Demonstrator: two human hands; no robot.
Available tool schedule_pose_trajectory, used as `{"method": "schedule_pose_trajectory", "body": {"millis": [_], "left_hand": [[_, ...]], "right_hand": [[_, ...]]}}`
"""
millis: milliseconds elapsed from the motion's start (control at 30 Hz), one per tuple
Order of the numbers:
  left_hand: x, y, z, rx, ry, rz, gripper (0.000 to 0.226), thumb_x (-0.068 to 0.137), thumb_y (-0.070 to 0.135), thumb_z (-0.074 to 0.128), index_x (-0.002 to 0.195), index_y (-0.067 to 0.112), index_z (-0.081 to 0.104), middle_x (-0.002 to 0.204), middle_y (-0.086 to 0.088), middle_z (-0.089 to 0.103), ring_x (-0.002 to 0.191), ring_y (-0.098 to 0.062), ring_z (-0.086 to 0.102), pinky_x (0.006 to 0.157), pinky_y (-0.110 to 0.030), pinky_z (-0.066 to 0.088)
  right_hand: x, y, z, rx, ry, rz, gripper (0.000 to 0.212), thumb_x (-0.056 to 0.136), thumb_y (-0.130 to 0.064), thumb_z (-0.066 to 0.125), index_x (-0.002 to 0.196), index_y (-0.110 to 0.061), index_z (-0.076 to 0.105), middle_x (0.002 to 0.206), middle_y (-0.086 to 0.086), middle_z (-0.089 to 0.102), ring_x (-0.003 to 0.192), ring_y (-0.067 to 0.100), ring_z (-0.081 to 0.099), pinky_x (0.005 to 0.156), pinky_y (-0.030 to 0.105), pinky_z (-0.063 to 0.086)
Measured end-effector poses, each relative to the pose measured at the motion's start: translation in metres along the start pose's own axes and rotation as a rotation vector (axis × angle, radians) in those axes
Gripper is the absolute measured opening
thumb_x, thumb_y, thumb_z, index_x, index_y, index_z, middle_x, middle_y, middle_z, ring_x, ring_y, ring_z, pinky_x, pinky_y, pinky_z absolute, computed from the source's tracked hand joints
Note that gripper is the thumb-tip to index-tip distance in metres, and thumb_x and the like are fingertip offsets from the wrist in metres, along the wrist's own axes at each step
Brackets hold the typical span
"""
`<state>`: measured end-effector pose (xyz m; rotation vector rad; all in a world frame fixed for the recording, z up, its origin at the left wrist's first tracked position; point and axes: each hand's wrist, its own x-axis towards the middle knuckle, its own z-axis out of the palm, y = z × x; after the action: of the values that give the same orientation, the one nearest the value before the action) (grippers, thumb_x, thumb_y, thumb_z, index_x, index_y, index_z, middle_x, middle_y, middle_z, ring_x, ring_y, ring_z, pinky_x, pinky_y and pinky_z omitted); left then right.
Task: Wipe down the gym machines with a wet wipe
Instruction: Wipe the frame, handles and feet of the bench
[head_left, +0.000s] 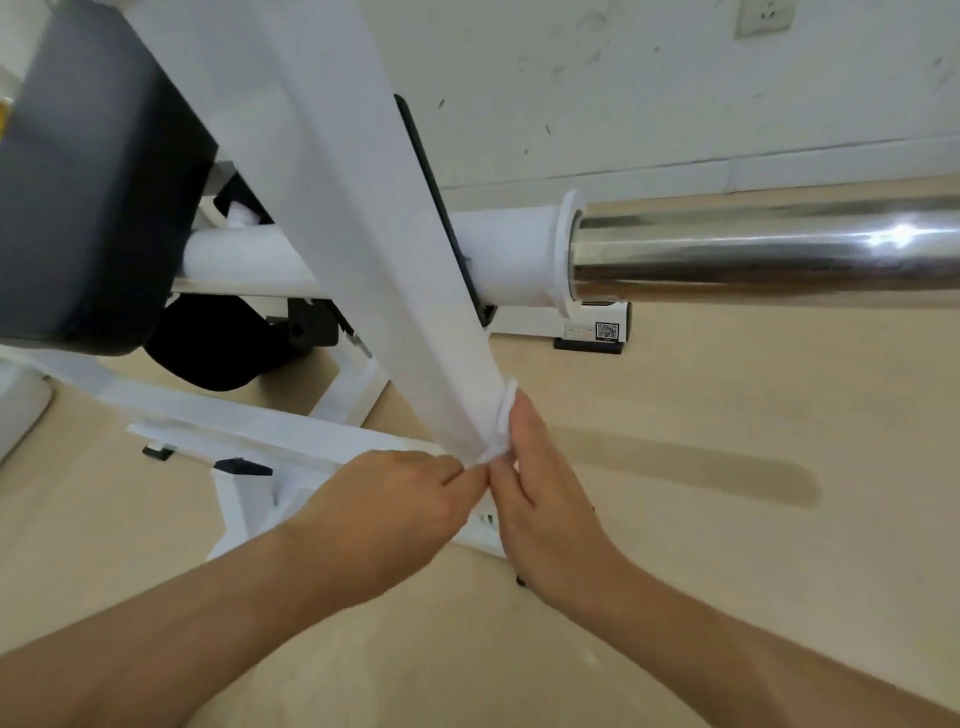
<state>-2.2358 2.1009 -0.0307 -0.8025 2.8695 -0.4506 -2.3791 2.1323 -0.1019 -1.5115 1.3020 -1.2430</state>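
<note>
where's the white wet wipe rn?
Head view, centre: white wet wipe pressed on lower end of the slanted white frame bar, between left hand and right hand.

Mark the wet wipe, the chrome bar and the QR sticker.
wet wipe (503, 422): head view, its bunched white middle.
chrome bar (779, 249): head view, middle of its shiny side.
QR sticker (607, 331): head view, centre of the code.

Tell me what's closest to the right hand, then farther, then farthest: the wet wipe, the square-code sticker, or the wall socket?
1. wet wipe: touching the right hand.
2. square-code sticker: farther back, low down.
3. wall socket: farthest, top right.
</note>
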Motion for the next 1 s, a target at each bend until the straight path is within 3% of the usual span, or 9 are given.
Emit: {"method": "schedule_pose_trajectory", "body": {"millis": [100,167,267,467,633,733,867,933,1000], "left_hand": [[-0.013,-0.007,0.017,-0.113,-0.124,-0.05,0.032,0.072,0.012,0.074,0.103,0.016,0.068,0.094,0.003,0.067,0.081,-0.017,0.064,0.062,-0.031,0.056],[-0.018,-0.004,0.028,-0.259,-0.156,-0.237,0.047,0.084,0.012,0.061,0.129,0.022,0.057,0.122,0.007,0.062,0.109,-0.015,0.058,0.084,-0.031,0.054],[-0.016,0.015,0.045,-0.437,-0.161,-0.453,0.054,0.091,0.011,0.049,0.141,0.029,0.043,0.139,0.01,0.05,0.126,-0.012,0.045,0.1,-0.027,0.041],[0.006,0.07,0.076,-0.653,-0.124,-0.6,0.041,0.093,0.015,0.048,0.134,0.023,0.05,0.128,0.004,0.056,0.117,-0.018,0.052,0.096,-0.026,0.041],[0.02,0.1,0.094,-0.997,-0.122,-0.842,0.047,0.087,0.008,0.051,0.131,0.025,0.053,0.123,0.007,0.059,0.108,-0.008,0.055,0.087,-0.012,0.039],[0.026,0.108,0.108,-1.127,-0.106,-0.985,0.05,0.086,0.008,0.055,0.132,0.027,0.052,0.126,0.011,0.057,0.104,-0.005,0.054,0.09,-0.016,0.04],[0.027,0.116,0.123,-1.242,-0.098,-1.042,0.054,0.086,0.005,0.055,0.134,0.029,0.048,0.119,0.006,0.058,0.096,-0.005,0.056,0.085,-0.016,0.041],[0.028,0.114,0.129,-1.298,-0.101,-1.085,0.052,0.086,0.004,0.052,0.132,0.028,0.049,0.118,0.005,0.058,0.097,-0.007,0.057,0.085,-0.019,0.042],[0.031,0.111,0.132,-1.338,-0.097,-1.129,0.047,0.084,0.004,0.05,0.126,0.025,0.055,0.118,0.006,0.061,0.102,-0.011,0.059,0.09,-0.026,0.047]], "right_hand": [[0.0,0.012,0.031,-0.025,0.139,-0.089,0.08,0.083,-0.017,0.031,0.153,-0.014,-0.008,0.163,0.006,0.001,0.15,0.018,0.006,0.12,0.038,0.018],[0.0,0.029,0.048,-0.128,0.231,-0.149,0.088,0.075,-0.01,0.037,0.15,-0.011,-0.008,0.161,0.015,-0.004,0.15,0.027,0.002,0.12,0.041,0.018],[-0.003,0.063,0.061,-0.198,0.31,-0.007,0.096,0.069,-0.002,0.044,0.149,-0.014,-0.009,0.16,0.016,-0.001,0.148,0.032,0.009,0.118,0.048,0.021],[-0.014,0.122,0.07,-0.413,0.248,0.196,0.097,0.082,-0.013,0.061,0.149,-0.012,-0.009,0.16,0.015,0.014,0.147,0.027,0.021,0.116,0.051,0.022],[-0.028,0.13,0.049,-0.551,-0.032,0.283,0.08,0.098,-0.028,0.043,0.151,-0.002,-0.012,0.163,0.006,-0.003,0.149,0.024,-0.011,0.12,0.045,-0.004],[-0.033,0.136,0.035,-0.608,-0.062,0.204,0.068,0.097,-0.01,0.04,0.152,-0.001,0.002,0.162,0.008,0.008,0.15,0.026,-0.001,0.12,0.046,0.011],[-0.002,0.14,0.015,-0.71,-0.132,0.261,0.055,0.092,-0.012,0.042,0.144,-0.002,0.028,0.152,0.01,0.035,0.146,0.026,0.018,0.112,0.042,0.028],[0.016,0.143,0.01,-0.6,-0.168,0.372,0.034,0.086,-0.016,0.041,0.118,-0.008,0.05,0.121,0.013,0.057,0.121,0.033,0.048,0.092,0.043,0.045],[0.015,0.144,0.016,-0.521,-0.102,0.371,0.027,0.085,-0.02,0.038,0.106,-0.013,0.052,0.101,0.007,0.06,0.097,0.032,0.058,0.079,0.044,0.049]]}}
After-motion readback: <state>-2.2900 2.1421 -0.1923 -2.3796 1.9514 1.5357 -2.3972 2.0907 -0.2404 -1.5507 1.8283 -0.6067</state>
